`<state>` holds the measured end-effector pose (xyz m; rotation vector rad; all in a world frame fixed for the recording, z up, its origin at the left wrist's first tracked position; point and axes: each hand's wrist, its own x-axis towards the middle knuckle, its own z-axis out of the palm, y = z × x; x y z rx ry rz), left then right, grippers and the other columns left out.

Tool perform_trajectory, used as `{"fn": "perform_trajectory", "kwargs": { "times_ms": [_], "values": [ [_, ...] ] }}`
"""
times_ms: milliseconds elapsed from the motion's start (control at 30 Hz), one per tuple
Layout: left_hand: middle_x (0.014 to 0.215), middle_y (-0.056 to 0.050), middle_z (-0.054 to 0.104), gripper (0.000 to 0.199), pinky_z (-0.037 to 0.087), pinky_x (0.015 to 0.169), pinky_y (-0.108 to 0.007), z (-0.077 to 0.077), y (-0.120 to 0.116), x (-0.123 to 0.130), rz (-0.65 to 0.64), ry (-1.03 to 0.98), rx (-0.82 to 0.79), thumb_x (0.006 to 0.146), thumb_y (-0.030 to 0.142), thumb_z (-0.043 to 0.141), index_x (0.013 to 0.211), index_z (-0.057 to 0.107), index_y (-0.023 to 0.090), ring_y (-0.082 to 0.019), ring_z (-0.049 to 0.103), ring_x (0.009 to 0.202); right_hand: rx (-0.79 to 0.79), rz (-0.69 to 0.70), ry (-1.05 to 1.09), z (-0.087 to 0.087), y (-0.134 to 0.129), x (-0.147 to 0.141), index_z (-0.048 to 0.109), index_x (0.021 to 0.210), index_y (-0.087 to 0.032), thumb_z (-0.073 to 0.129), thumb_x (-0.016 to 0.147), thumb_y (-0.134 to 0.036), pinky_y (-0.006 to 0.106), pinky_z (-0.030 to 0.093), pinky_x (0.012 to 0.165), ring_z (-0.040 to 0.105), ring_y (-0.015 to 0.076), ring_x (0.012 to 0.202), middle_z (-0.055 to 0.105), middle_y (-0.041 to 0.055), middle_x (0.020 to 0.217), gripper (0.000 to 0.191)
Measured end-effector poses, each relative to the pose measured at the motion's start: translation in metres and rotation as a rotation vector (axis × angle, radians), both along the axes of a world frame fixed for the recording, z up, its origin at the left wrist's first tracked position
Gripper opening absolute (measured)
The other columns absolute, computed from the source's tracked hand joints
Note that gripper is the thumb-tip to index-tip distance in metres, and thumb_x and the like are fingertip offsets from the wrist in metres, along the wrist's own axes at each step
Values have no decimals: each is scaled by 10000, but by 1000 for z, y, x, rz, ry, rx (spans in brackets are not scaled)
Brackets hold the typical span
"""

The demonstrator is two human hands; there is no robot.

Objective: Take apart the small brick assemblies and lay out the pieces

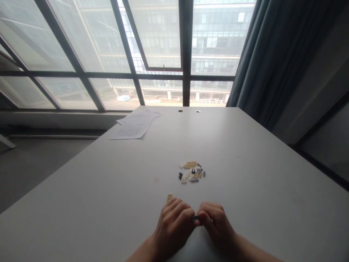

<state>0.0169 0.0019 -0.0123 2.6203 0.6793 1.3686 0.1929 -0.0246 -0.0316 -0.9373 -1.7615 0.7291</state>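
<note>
My left hand (176,227) and my right hand (218,223) meet near the front of the table, fingers closed. Pinched between their fingertips is a small dark grey toy building brick (195,218), mostly covered by the fingers. Just beyond my left knuckles lies a yellow studded plate (169,197), its near end hidden by the hand. Farther out sits a loose cluster of bricks: tan plates (191,164), white pieces (187,176), a black piece (180,175) and grey pieces (194,180).
The bricks lie on a long white table (131,189). Printed paper sheets (133,127) rest at its far left edge. Two round cable holes, one dark (180,111), are at the far end. Windows stand beyond, with a dark curtain (261,62) on the right.
</note>
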Motion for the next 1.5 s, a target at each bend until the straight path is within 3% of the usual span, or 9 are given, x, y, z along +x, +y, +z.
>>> {"fn": "perform_trajectory", "kwargs": {
  "times_ms": [267,433,667,800,933,1200,1500],
  "values": [
    [655,-5,504,137,342,640,-294,-1,-1,-1,65,10,-40,907,201,517,779,471,183,-146,433,619,26,-6,-17,6,-3,0,623,827,-180,468,960,-340,232,435,659,591,135,656,643,24,718,259],
    [691,-19,547,98,359,649,-297,3,-3,-2,59,19,-80,930,223,468,854,514,184,-155,475,633,4,-46,-13,11,-3,0,631,836,-182,474,952,-337,244,466,652,605,146,650,657,29,711,249],
    [769,-43,614,127,415,681,-301,-2,-2,-2,40,-30,-86,941,213,465,1029,546,170,-160,539,676,31,-120,-4,10,-3,-1,637,910,-182,564,881,-220,225,485,628,603,132,613,634,-2,673,87],
    [839,-57,657,226,432,683,-291,-2,-2,-1,16,-36,-29,900,151,537,1126,541,169,-154,565,714,19,-123,31,9,-2,-1,639,932,-187,572,875,-179,214,492,635,612,124,621,638,-11,683,89],
    [809,-42,654,279,436,669,-275,2,-3,1,29,-45,24,834,63,593,1090,557,167,-134,548,682,29,-127,55,10,-2,-1,642,1021,-195,566,878,-165,219,516,682,639,131,683,672,6,760,164],
    [776,-18,637,172,433,652,-258,1,-4,3,52,-45,54,827,70,611,942,584,196,-117,541,656,37,-30,73,10,-4,3,593,1243,-203,575,886,-236,278,557,744,664,173,784,694,62,926,359],
    [806,-14,631,127,437,688,-260,1,-3,3,132,-6,54,849,114,604,929,602,212,-124,559,682,33,-37,43,7,-3,-1,581,1215,-223,558,892,-157,274,542,756,650,164,804,688,69,970,330]
  ]
}}
